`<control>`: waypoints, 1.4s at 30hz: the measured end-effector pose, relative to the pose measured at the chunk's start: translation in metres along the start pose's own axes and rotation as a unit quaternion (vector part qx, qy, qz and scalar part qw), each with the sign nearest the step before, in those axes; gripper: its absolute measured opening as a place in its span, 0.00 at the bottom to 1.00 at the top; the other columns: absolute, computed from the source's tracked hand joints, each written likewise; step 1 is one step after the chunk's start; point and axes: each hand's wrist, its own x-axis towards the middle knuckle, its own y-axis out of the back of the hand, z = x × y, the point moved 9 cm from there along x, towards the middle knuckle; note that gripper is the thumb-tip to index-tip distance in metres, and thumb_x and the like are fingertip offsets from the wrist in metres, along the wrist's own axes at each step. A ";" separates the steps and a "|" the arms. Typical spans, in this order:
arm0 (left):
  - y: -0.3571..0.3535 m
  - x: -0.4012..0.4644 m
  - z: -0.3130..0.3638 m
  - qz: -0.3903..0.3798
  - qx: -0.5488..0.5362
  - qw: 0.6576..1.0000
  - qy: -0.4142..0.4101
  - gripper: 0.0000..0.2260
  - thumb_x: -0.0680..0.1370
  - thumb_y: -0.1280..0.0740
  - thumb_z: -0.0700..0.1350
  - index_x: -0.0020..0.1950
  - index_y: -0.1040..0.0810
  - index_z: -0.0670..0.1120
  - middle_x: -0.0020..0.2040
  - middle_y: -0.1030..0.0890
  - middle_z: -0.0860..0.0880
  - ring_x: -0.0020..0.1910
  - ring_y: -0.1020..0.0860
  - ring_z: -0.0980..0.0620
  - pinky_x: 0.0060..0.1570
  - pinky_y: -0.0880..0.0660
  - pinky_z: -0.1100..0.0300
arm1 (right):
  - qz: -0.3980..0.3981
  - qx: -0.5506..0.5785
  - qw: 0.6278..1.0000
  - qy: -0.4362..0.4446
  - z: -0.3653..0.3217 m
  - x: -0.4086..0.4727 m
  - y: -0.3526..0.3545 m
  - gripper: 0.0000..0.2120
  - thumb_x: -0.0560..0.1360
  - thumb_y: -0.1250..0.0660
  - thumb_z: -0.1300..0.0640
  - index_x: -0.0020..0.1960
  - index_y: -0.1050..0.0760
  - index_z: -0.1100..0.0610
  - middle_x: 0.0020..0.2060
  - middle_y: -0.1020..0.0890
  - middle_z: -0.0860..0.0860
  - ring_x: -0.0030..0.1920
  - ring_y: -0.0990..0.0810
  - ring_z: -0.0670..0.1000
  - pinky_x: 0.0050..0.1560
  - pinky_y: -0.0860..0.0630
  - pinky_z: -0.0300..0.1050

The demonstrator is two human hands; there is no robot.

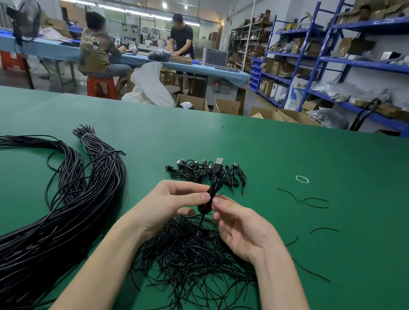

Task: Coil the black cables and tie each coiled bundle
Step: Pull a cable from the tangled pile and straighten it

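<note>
1. The left hand [174,200] holds the coil [214,182] of black cable above the green table [303,147]; its thumb lies across the coil's waist and the other fingers curl behind it.
2. The right hand [237,226] meets the coil from the other side, thumb and forefinger tips pinching at the same waist, right against the left thumb. The remaining right fingers are loosely curled below.
3. The coil stands upright between the fingertips. Its USB plug [219,161] pokes up above the fingers, and a small loop bulges just below them.
4. A thin tail hangs from the loop down toward the ties [191,265], a loose heap of short black wire pieces lying under both wrists.
5. Whether a tie is already wrapped round the waist cannot be told; the fingers cover it.
6. Just beyond the fingertips, on the table, lies a pile [203,171] of finished coiled cables with plugs showing.
7. Well left of the left hand lies a thick bundle [60,214] of long straight cables, banded near its far end.
8. Right of the right hand a few stray ties [314,202] lie scattered, and farther off a white band [302,179] lies flat.
</note>
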 end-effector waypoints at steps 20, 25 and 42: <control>0.007 0.007 -0.012 0.088 -0.059 0.994 0.003 0.05 0.76 0.28 0.41 0.47 0.15 0.50 0.44 0.15 0.52 0.42 0.18 0.58 0.42 0.21 0.63 | 0.060 -0.273 0.939 0.201 -0.042 -0.008 0.002 0.08 0.75 0.24 0.54 0.54 0.15 0.48 0.49 0.12 0.45 0.44 0.13 0.48 0.39 0.21 0.36; 0.002 0.008 -0.015 0.087 -0.078 0.993 -0.030 0.07 0.75 0.27 0.40 0.45 0.13 0.53 0.47 0.15 0.53 0.48 0.18 0.59 0.46 0.22 0.62 | 0.063 -0.077 0.989 0.107 -0.019 0.002 0.012 0.14 0.70 0.22 0.52 0.54 0.15 0.57 0.48 0.12 0.51 0.36 0.16 0.43 0.33 0.22 0.35; 0.014 0.008 -0.007 0.070 -0.033 0.997 0.008 0.06 0.75 0.27 0.44 0.51 0.16 0.47 0.44 0.14 0.50 0.39 0.18 0.57 0.40 0.26 0.63 | 0.119 -0.476 0.667 0.561 -0.072 -0.044 -0.029 0.10 0.72 0.23 0.65 0.45 0.13 0.51 0.41 0.14 0.40 0.43 0.16 0.42 0.44 0.23 0.30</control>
